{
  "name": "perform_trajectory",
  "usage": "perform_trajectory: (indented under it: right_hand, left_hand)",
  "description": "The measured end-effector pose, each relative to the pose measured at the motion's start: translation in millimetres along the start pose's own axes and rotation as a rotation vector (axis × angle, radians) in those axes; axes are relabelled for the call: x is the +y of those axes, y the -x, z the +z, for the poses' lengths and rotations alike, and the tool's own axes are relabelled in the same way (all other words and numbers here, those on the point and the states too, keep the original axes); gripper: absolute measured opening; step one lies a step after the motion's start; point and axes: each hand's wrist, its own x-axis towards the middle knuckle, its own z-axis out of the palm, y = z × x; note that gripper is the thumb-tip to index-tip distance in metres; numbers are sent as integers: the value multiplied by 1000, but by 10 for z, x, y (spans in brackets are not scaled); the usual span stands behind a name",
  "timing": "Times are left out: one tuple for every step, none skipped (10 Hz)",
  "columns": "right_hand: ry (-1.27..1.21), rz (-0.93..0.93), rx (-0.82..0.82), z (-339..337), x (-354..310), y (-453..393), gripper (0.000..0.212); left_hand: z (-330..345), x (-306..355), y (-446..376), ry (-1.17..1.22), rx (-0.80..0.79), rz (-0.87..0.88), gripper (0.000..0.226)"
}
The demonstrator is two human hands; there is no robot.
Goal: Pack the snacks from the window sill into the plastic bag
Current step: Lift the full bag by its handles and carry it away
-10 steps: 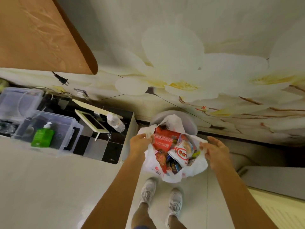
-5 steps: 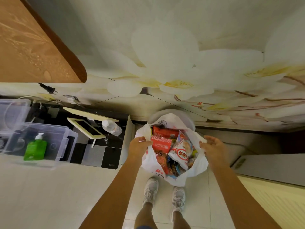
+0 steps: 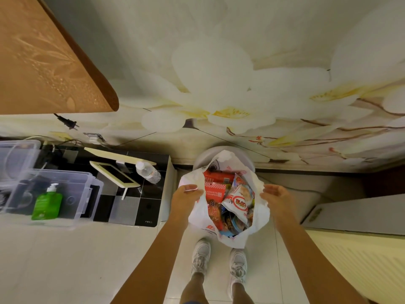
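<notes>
A white plastic bag (image 3: 258,218) stands open on a round white stool (image 3: 221,151) in front of me, above my shoes. It is full of snack packets: red packs (image 3: 215,190) at the left and a white-and-red pack (image 3: 240,199) in the middle. My left hand (image 3: 186,197) pinches the bag's left rim. My right hand (image 3: 277,197) is at the right rim with fingers spread and palm showing; the rim touches it, but no grip shows.
A low black cabinet (image 3: 151,213) at the left carries a water bottle (image 3: 148,172), a small framed mirror (image 3: 115,177), clear plastic bins (image 3: 86,189) and a green pump bottle (image 3: 47,204). An orange-brown panel (image 3: 43,58) fills the upper left. A flower-print wall lies ahead.
My right hand has loosened from the bag's right rim and its fingers have spread. The left hand keeps its hold. The view has shifted slightly.
</notes>
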Motion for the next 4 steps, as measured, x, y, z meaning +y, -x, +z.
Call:
perform_trajectory:
  right_hand:
    - [-19, -36, -1, -36, -50, 130, 19]
    - [-40, -89, 10, -75, -126, 329, 18]
    - [-77, -149, 12, -141, -192, 525, 15]
    - [-101, -225, 13, -182, -300, 770, 8]
  left_hand:
    - [-62, 30, 116, -24, -10, 99, 15]
    - [-121, 75, 295, -29, -51, 211, 10]
    - [-126, 170, 418, -73, -62, 301, 13]
    - [-87, 316, 565, -131, -55, 388, 15]
